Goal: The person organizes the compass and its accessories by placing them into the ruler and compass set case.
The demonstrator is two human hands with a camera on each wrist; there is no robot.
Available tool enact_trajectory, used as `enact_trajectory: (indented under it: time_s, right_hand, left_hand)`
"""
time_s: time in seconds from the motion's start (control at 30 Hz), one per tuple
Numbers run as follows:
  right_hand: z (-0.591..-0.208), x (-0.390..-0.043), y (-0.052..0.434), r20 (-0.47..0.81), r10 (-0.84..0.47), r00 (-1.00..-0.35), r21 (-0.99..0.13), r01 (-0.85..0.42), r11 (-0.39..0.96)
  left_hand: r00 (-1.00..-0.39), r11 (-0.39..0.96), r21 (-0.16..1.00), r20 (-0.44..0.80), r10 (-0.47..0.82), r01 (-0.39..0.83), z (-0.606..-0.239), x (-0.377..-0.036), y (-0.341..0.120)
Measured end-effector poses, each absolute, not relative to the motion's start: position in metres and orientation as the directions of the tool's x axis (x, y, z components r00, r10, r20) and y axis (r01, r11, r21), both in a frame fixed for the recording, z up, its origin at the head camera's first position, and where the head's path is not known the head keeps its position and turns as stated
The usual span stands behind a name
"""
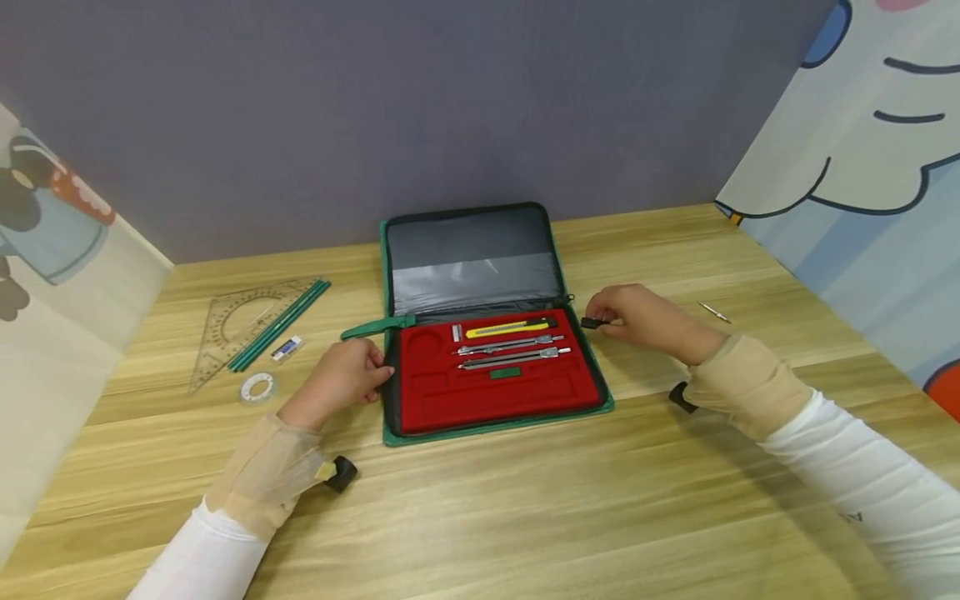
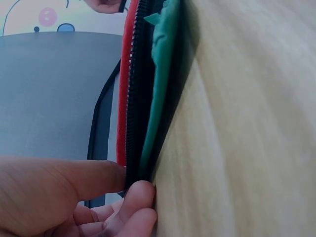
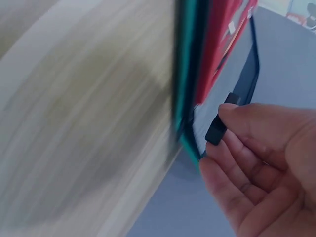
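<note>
White sleeves [image 1: 862,479], beige wrist wraps [image 1: 262,473]

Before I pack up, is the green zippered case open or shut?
The green zippered case is open: its dark-lined lid is folded back, exposing the red rectangular tray.

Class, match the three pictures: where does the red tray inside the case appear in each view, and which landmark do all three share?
Head: red tray just below centre.
Left wrist: only a narrow red edge, upper half, left of centre.
Right wrist: at the top, right of centre.
Shared landmark: the green case edge.
</note>
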State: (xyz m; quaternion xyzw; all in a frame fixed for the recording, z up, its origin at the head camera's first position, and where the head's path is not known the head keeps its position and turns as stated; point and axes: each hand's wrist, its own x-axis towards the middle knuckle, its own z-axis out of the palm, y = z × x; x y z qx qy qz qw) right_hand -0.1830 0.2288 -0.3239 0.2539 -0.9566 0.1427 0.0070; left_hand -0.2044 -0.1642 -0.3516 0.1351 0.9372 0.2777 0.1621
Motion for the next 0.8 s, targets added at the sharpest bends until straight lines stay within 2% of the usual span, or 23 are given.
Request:
enact_trajectory:
  time_s: [0.37, 0.5, 0.8]
  right_hand:
    - [-0.314, -0.171, 0.186, 0.069, -0.561, -0.825, -0.305, -0.553, 0.775]
    - [-0.314, -0.170, 0.171, 0.047, -0.590, -0.806, -0.283, -0.577, 0.766]
    - [-0.313, -0.171, 0.132, -0.003, -0.672, -0.741, -0.289, -0.642, 0.710]
  left_hand:
    - [-0.913, 0.818, 0.551, -0.226, 0.340, 0.168, -0.353, -0.205, -0.164]
    - [-0.912, 0.815, 0.551, -0.217, 0.348, 0.179, -0.354, -0.205, -0.163]
    - [-0.915, 0.816, 0.551, -0.213, 0.344, 0.178, -0.353, -0.204, -0.164]
